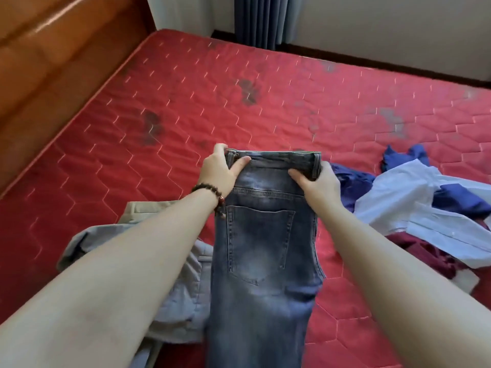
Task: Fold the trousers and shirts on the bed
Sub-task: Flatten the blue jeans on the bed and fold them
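Gripping jeans (pixel 261 248) waistband, left hand (pixel 216 170), right hand (pixel 320 185), open mattress (pixel 186 102) beyond

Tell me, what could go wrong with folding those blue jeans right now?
Both the left hand and the right hand grip only the waistband of the jeans, so the legs may hang crooked and the fold could come out uneven. The legs also drape over the grey trousers, which might get dragged along or crumpled. The light blue shirt lies close on the right, so the jeans could land on it when laid down.
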